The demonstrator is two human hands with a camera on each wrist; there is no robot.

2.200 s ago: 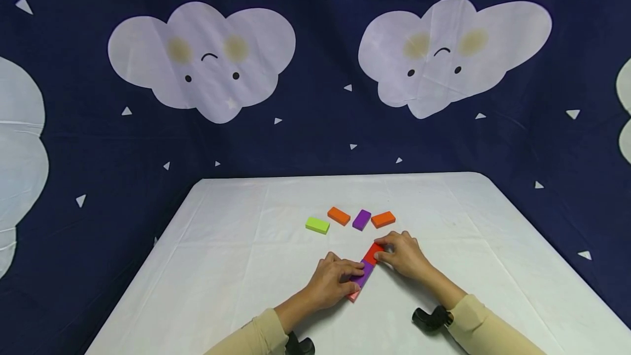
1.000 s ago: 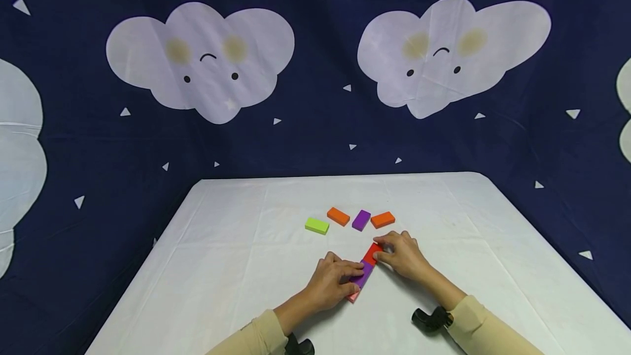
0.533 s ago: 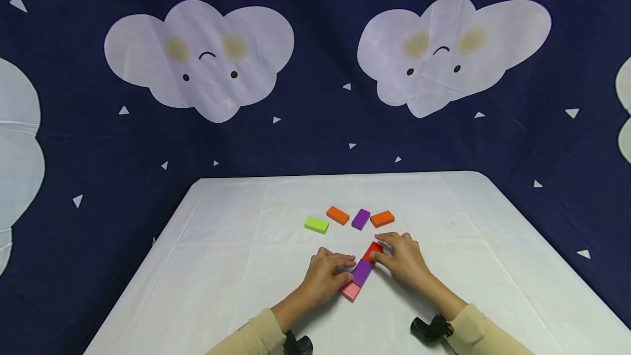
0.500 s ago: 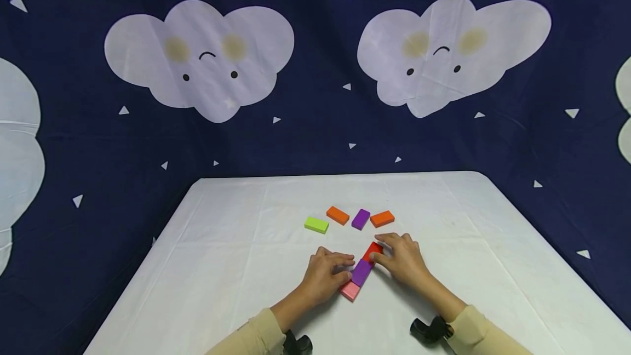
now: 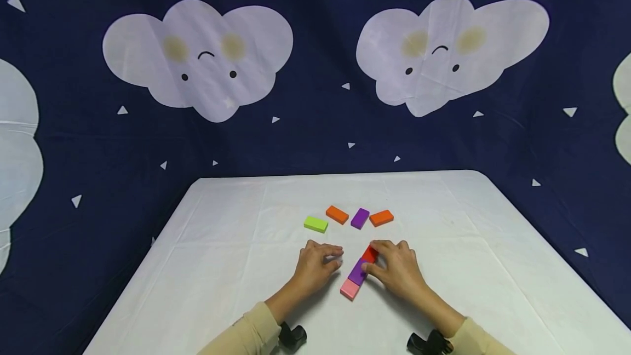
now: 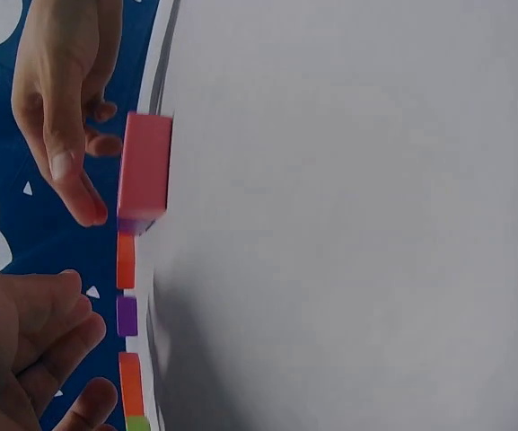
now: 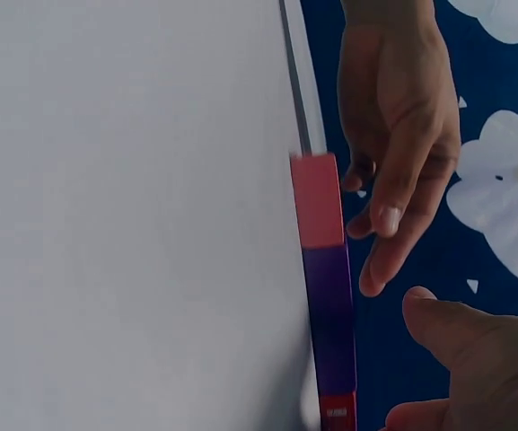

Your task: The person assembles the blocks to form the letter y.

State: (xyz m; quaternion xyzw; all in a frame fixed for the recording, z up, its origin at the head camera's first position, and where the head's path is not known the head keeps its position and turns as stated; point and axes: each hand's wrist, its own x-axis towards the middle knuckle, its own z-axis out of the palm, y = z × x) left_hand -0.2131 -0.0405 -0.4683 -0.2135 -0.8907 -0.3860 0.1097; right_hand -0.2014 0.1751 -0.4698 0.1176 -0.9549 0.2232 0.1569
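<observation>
The row (image 5: pixel 357 274) lies mid-surface toward the near side, slanting from near left to far right: pink block (image 5: pixel 349 290), purple block (image 5: pixel 356 275), red block (image 5: pixel 368 255), seemingly end to end. From where I stand, its trouble would be a sideways nudge, since nothing props the joints.

The right hand (image 5: pixel 400 272) is likeliest to give one. Its thumb and fingers are parted over the purple and red ends, gripping nothing that I can see; they look just above the blocks, though I can't swear no fingertip touches. A dragging thumb could kink the line at that joint.

The left hand (image 5: pixel 313 264) hangs loose and empty just left of the row; swung right carelessly, it could knock the pink end askew.

Beyond, on the far side, green (image 5: pixel 315 224), orange (image 5: pixel 337 215), another purple (image 5: pixel 360 218) and another orange (image 5: pixel 382 218) lie close together, so fingers taking one could jostle its neighbour.
</observation>
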